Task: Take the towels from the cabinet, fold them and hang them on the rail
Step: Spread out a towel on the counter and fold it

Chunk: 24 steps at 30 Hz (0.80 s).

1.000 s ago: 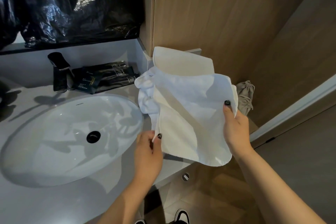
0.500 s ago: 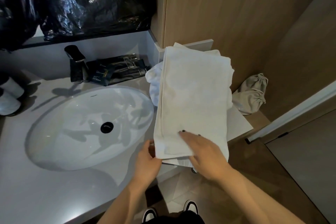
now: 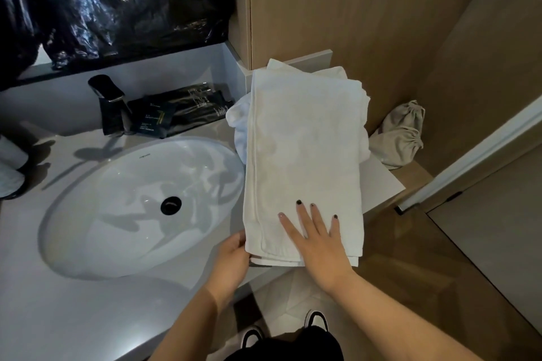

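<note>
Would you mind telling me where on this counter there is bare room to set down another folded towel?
Bare counter lies in front of the sink, left of the left hand. A small strip shows between the towel and the grey pouch. It is crowded behind the sink, with the tap and dark packets.

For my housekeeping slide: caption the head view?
Right hand presses the folded white towel flat on the grey counter; left hand holds its near corner.
</note>
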Each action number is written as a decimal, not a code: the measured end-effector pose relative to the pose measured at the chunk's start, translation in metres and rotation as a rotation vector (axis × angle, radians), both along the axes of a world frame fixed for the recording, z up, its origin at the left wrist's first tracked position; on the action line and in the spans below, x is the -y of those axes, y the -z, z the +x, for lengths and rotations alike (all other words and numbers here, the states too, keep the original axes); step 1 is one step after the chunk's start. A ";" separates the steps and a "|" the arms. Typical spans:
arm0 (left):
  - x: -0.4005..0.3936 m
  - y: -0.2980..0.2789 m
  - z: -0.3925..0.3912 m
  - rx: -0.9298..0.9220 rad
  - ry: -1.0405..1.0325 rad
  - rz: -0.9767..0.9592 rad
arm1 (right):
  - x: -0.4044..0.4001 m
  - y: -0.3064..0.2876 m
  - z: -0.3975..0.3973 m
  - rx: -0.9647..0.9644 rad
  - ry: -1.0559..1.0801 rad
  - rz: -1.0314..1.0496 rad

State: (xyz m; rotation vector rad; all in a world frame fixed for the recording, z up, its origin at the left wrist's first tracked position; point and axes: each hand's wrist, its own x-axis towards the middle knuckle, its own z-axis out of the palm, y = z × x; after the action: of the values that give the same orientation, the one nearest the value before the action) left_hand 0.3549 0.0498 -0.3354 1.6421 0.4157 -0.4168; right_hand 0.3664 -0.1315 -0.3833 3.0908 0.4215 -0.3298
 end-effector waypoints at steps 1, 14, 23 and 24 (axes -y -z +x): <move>-0.001 0.002 0.001 0.019 -0.011 0.029 | -0.005 0.000 -0.002 -0.002 0.012 -0.004; -0.044 0.004 0.025 0.062 -0.082 0.242 | 0.006 -0.026 -0.014 -0.217 -0.246 0.227; -0.048 0.017 0.036 0.238 -0.128 0.706 | 0.029 0.001 -0.002 0.014 -0.328 0.080; -0.036 0.019 0.025 0.323 -0.074 0.769 | 0.028 0.000 -0.001 0.027 -0.324 0.110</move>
State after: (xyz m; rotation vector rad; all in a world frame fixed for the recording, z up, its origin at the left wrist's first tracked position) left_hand 0.3795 0.0860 -0.3546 2.3815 0.4135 0.0961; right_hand 0.3651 -0.1592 -0.3833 3.0508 0.9537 -0.2654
